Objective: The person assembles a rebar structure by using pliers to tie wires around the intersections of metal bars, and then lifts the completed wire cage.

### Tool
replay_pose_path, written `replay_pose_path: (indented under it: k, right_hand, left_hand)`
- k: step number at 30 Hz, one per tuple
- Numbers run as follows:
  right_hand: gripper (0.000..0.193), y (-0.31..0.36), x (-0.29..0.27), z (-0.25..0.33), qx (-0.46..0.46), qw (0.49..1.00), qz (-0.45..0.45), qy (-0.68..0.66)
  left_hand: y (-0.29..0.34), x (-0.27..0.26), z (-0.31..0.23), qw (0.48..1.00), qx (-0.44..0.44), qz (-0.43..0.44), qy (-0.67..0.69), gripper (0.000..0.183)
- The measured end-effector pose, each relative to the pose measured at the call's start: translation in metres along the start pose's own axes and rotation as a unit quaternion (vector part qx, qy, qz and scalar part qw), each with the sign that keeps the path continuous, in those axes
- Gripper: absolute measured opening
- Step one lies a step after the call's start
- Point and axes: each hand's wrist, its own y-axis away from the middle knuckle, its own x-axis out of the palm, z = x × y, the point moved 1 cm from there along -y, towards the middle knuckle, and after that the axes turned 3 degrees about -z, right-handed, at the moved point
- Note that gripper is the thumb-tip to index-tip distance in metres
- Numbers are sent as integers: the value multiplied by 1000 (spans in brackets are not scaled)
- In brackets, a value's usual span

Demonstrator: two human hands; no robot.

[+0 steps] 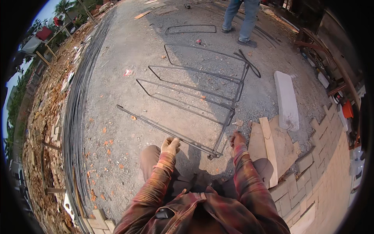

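A frame of bent steel bars [191, 93] lies on the gravel before me, with several rectangular loops side by side. Its nearest bars run diagonally from upper left to a corner by my knees. My left hand [170, 146], in a pale work glove, is closed at the near side of these bars. Whether it grips a bar or anything else is hidden. My right hand [237, 139] looks bare and has its fingers curled, just right of the frame's near corner. What it holds, if anything, cannot be made out. A separate bent-bar loop [191, 25] lies farther off.
A long bundle of steel bars [80, 97] lies along the left. On the right are a pale concrete block [286, 99], a wooden strip [268, 144] on a flat board [286, 142], and paving blocks [311, 171]. Another person's legs [242, 19] stand at the far right.
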Motion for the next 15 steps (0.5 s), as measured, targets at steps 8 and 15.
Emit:
replay_pose_path:
  k: [8,15]
  right_hand:
    - [54,-144,-122,-126,-38,709,-159,686]
    - [45,-84,-81,-142,83,742,-50,664]
  left_hand:
    - [31,-43,-47,834,360,-74,-412,41]
    - [64,-72,-29,732,281,-132,-607,51]
